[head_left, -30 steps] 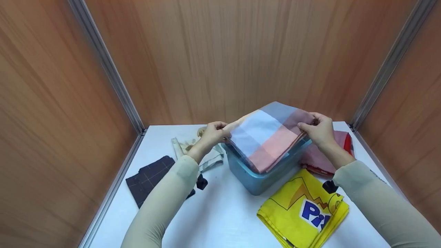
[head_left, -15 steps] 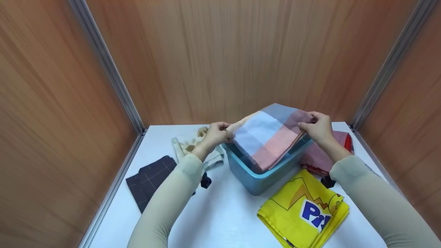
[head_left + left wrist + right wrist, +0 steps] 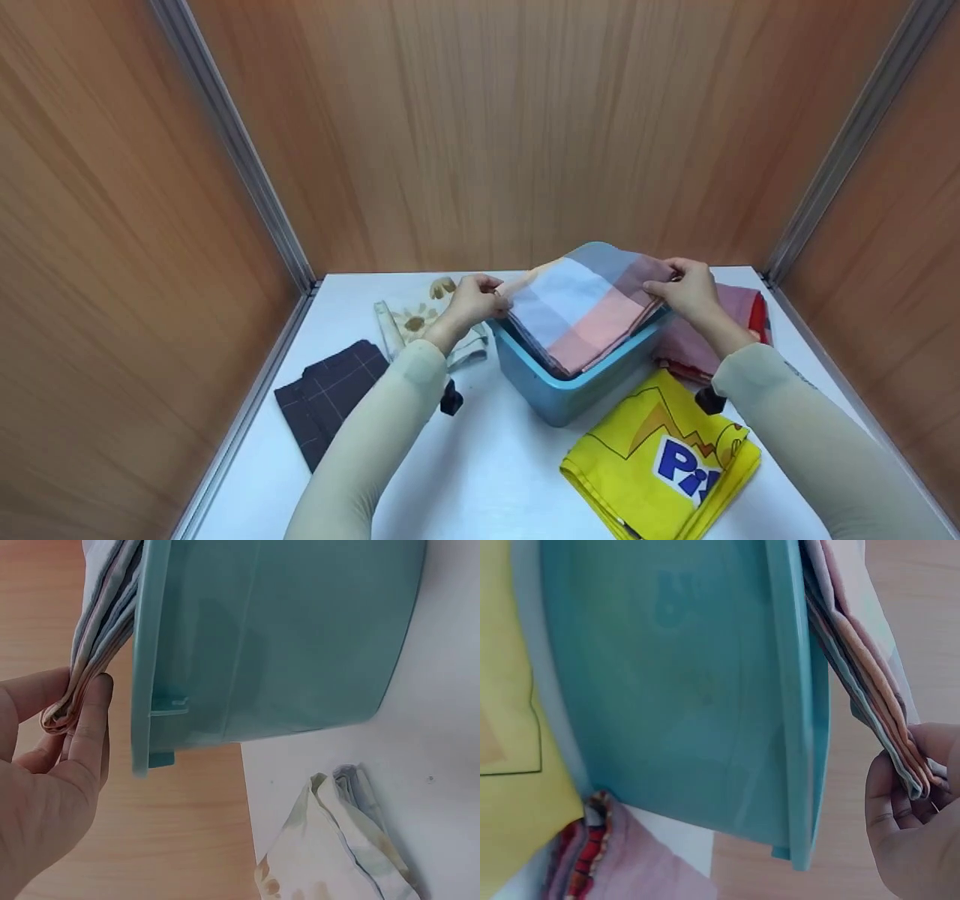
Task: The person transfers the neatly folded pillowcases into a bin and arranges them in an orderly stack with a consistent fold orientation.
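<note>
A folded checked cloth (image 3: 585, 300) in blue, pink and grey hangs between both hands, its near corner dipping inside the rim of a blue plastic bin (image 3: 559, 401). My left hand (image 3: 474, 304) pinches its left corner between thumb and fingers. On the opposite corner, my right hand (image 3: 690, 289) grips the stacked layers. Both wrist views show the layers of the cloth (image 3: 97, 645) pinched above the bin's rim (image 3: 799, 727). What lies inside the bin is hidden by the cloth.
Around the bin on the white table (image 3: 480, 480) lie a yellow printed cloth (image 3: 660, 457), a pink and red cloth (image 3: 686, 349), a cream flowered cloth (image 3: 412, 315) and a dark checked cloth (image 3: 337, 390). Wooden panels (image 3: 525, 135) wall the back and sides.
Both hands have lowered the checked cloth toward the bin, so its far corner sits lower. My left hand has shifted slightly to the right. The other cloths stay put.
</note>
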`<move>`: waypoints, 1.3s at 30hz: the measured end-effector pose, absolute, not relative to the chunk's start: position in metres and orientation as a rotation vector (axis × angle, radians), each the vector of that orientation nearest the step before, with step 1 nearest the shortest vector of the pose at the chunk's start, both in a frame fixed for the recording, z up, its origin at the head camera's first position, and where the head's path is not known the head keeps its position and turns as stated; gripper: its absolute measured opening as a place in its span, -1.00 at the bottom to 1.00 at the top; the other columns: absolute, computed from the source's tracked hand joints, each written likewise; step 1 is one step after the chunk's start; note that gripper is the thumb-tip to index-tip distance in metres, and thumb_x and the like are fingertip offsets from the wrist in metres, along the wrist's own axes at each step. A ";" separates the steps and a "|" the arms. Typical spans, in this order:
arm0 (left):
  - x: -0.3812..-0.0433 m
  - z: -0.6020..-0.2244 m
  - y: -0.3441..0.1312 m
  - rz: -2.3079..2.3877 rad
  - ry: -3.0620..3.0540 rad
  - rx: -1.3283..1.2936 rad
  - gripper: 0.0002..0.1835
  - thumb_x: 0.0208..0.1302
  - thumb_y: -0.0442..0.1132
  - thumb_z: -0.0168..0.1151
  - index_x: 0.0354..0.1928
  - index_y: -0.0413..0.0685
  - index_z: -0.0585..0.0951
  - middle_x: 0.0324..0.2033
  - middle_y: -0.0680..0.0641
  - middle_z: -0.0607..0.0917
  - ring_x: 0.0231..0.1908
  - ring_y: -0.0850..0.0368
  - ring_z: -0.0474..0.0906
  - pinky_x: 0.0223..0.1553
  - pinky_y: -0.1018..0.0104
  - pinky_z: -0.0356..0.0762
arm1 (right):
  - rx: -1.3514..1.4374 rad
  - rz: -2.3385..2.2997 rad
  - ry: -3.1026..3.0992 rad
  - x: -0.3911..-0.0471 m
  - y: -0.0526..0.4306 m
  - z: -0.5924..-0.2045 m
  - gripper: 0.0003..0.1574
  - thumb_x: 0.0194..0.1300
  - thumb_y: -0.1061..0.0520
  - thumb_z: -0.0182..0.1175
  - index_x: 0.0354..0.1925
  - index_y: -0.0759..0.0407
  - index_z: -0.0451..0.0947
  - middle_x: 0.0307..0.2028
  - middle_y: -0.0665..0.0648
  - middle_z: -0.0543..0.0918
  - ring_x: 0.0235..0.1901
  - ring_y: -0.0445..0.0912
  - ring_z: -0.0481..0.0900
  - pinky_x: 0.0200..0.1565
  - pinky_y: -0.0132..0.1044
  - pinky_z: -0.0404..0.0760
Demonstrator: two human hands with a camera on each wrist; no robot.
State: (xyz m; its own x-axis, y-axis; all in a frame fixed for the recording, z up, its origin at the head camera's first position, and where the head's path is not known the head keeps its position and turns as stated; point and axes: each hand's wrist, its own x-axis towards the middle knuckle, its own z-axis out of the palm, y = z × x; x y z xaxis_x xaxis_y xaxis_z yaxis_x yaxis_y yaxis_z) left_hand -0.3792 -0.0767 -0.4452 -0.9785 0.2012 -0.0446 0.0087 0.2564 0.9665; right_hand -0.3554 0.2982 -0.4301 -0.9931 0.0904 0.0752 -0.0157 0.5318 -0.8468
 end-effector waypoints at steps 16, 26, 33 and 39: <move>-0.379 -0.452 -0.074 1.725 2.423 0.155 -0.67 0.32 -0.40 0.47 0.10 -0.28 0.72 -0.20 -0.07 0.65 -0.23 0.11 0.72 -0.07 0.21 0.84 | -0.100 1.447 -2.741 -0.357 0.300 -0.443 -0.35 0.58 0.12 0.30 0.50 0.30 0.47 0.23 0.33 0.59 0.14 0.15 0.57 -0.02 -0.51 0.69; -0.377 -0.452 -0.073 1.733 2.411 0.179 -0.68 0.32 -0.41 0.45 0.09 -0.31 0.70 -0.28 -0.03 0.60 -0.31 0.16 0.70 -0.13 0.27 0.83 | -0.081 1.383 -2.734 -0.355 0.299 -0.446 -0.45 0.55 0.12 0.34 0.37 0.35 0.57 0.01 0.27 0.62 -0.02 0.07 0.57 -0.20 -0.60 0.62; -0.376 -0.451 -0.073 1.732 2.414 0.183 -0.67 0.32 -0.41 0.45 0.09 -0.32 0.69 -0.27 -0.03 0.59 -0.31 0.17 0.70 -0.13 0.28 0.82 | -0.090 1.382 -2.737 -0.353 0.297 -0.446 -0.38 0.55 0.10 0.34 0.43 0.32 0.52 0.13 0.32 0.63 0.05 0.10 0.57 -0.14 -0.60 0.62; -0.377 -0.449 -0.073 1.710 2.419 0.168 -0.67 0.33 -0.39 0.46 0.10 -0.29 0.70 -0.23 -0.06 0.62 -0.28 0.15 0.71 -0.10 0.25 0.83 | -0.108 1.396 -2.757 -0.355 0.299 -0.444 -0.30 0.56 0.08 0.33 0.52 0.27 0.45 0.28 0.33 0.59 0.16 0.15 0.56 0.26 -0.17 0.72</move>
